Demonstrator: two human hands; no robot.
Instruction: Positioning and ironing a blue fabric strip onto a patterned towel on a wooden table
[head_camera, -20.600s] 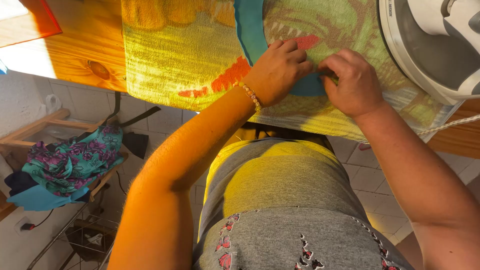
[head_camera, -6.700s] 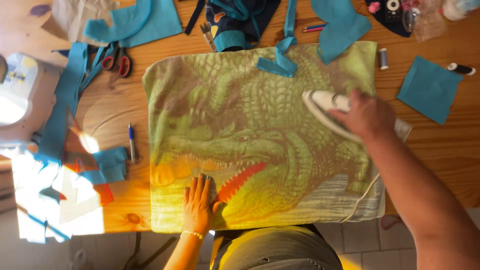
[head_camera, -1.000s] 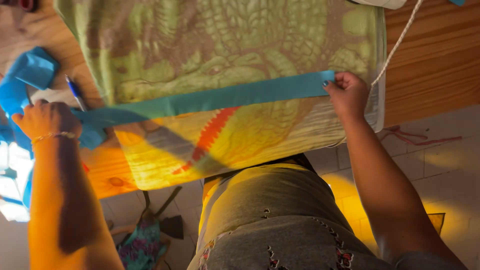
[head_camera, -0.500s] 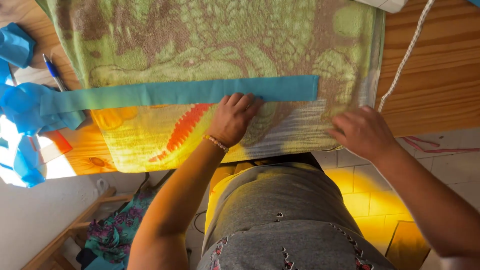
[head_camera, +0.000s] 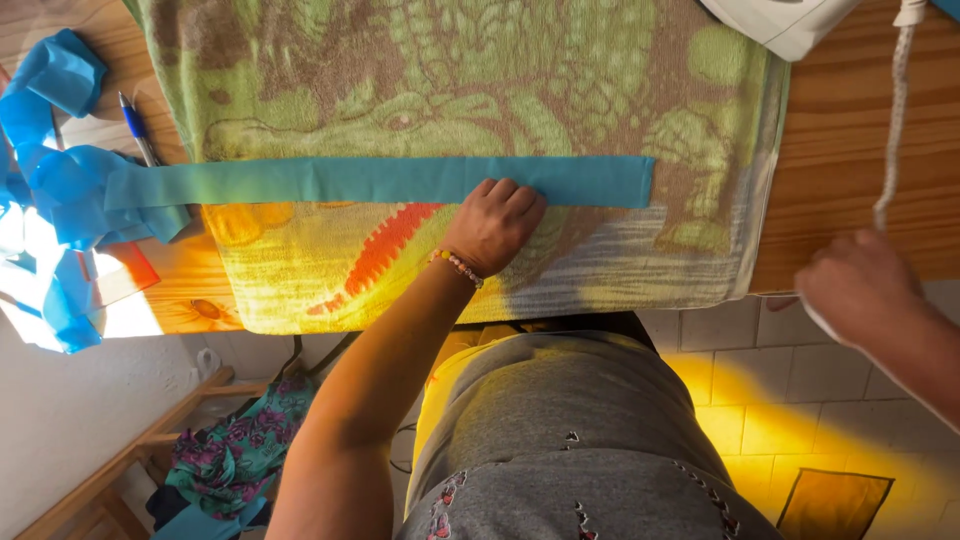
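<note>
Fingertips (head_camera: 505, 192) of the left hand (head_camera: 490, 228) press flat, uncurled, on the teal fabric strip (head_camera: 400, 181) lying across the green printed towel (head_camera: 480, 90); right hand (head_camera: 862, 290), near the table's right edge beneath the white cord (head_camera: 893, 120), blurred; grip cannot be told.

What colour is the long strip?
Teal blue strip, under the left hand, in the head view.

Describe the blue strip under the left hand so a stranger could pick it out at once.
Start at the green towel with a crocodile picture spread on the wooden table. Across its middle lies a long, flat teal fabric strip, the left hand pressing its lower edge. Unlike the crumpled blue scraps at the table's left, it is straight and smooth.
</note>
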